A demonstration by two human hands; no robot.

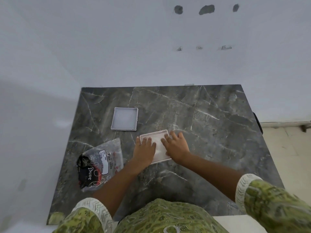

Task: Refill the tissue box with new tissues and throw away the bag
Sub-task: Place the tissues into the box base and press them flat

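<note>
A white square tissue box (159, 132) lies open on the dark marble table, filled with white tissues (158, 147). My left hand (145, 149) rests flat on the tissues at the box's left side, fingers spread. On the right side my right hand (175, 146) presses flat as well, its fingers reaching over the box's far right edge. Farther back and to the left lies the box's white lid (124, 119), hollow side up. The crumpled plastic tissue bag (99, 163), black and clear with "Dove" printed on it, sits left of my left forearm.
The marble table (202, 115) stands against a white wall. Its right edge meets a pale tiled floor (286, 148). A dark object (258, 122) pokes out past the table's right edge. My green patterned sleeves and clothing fill the bottom of the view.
</note>
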